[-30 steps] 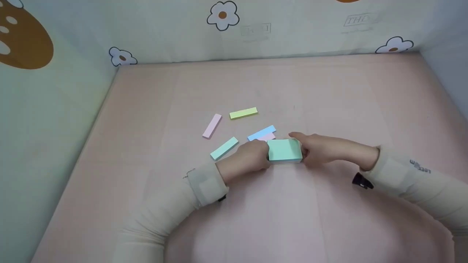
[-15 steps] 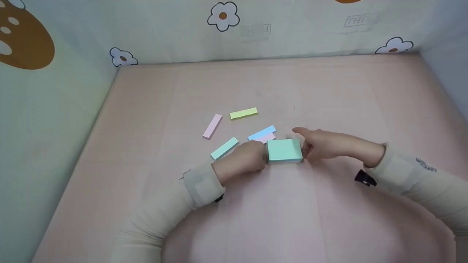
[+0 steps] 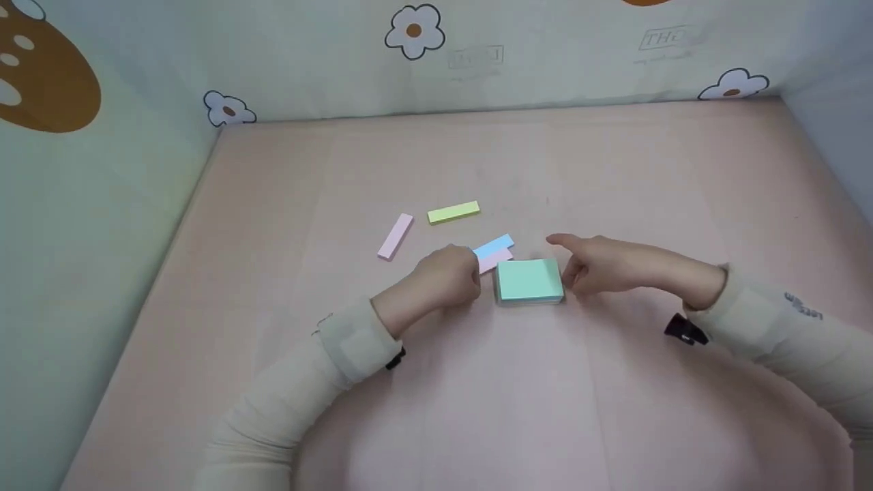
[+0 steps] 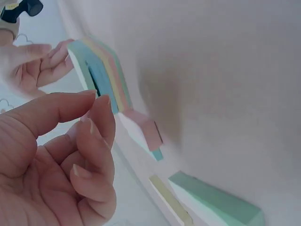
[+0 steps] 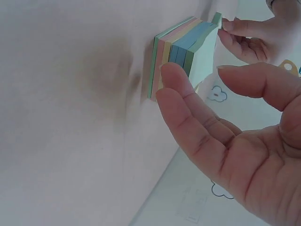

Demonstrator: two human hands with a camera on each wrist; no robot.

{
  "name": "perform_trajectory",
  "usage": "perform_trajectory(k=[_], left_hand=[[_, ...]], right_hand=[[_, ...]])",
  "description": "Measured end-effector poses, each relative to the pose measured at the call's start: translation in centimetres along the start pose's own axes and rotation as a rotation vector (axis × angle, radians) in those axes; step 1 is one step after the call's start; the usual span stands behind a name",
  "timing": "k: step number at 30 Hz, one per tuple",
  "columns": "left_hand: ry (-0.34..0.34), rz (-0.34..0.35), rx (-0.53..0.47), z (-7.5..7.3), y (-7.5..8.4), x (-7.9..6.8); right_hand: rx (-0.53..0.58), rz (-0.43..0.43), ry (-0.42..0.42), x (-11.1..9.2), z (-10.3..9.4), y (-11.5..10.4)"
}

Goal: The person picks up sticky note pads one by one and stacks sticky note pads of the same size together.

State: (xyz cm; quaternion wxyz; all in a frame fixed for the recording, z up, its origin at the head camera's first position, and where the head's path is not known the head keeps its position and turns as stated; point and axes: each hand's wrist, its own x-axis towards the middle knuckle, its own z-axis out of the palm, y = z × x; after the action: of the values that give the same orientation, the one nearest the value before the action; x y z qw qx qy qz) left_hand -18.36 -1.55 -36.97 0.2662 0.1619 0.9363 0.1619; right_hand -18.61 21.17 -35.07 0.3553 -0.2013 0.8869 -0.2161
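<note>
In the head view, a stack of sticky note pads [image 3: 530, 280], mint green on top, lies on the pink tabletop. From the side, the right wrist view shows green, blue, yellow and pink layers [image 5: 171, 59]. My left hand [image 3: 447, 276] is left of the stack, a small gap away, its fingers loosely curled and holding nothing. In the left wrist view its thumb and index fingertips [image 4: 106, 101] come close together. My right hand [image 3: 603, 266] stands beside the stack's right side, index finger extended, thumb and fingers apart in the right wrist view. Whether it touches the stack, I cannot tell.
A blue strip pad [image 3: 494, 245] and a pink strip pad [image 3: 494, 260] lie side by side behind the stack. Farther left are another pink strip [image 3: 395, 236] and a yellow strip [image 3: 454, 213]. A mint strip [image 4: 216, 197] is hidden by my left hand in the head view.
My left hand has come off the stack's left side and moved left, covering the mint strip. My right hand has drawn slightly back to the right. The stack has stayed in place.
</note>
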Motion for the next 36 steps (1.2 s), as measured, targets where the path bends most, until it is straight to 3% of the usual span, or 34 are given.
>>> perform_trajectory(k=[11,26,30,36], left_hand=[[0.002,0.079,-0.062,1.5,0.3,0.3],[-0.031,0.059,-0.014,1.6,0.3,0.2],[-0.056,-0.004,0.036,0.9,-0.6,-0.2],[0.001,-0.082,0.029,-0.9,-2.4,-0.7]], right_hand=[[0.009,-0.006,-0.034,0.1,0.0,-0.1],[-0.017,0.018,-0.014,-0.1,-0.1,-0.3],[-0.064,0.007,0.065,0.0,-0.6,-0.1],[-0.179,-0.05,0.265,1.2,-2.0,0.4]])
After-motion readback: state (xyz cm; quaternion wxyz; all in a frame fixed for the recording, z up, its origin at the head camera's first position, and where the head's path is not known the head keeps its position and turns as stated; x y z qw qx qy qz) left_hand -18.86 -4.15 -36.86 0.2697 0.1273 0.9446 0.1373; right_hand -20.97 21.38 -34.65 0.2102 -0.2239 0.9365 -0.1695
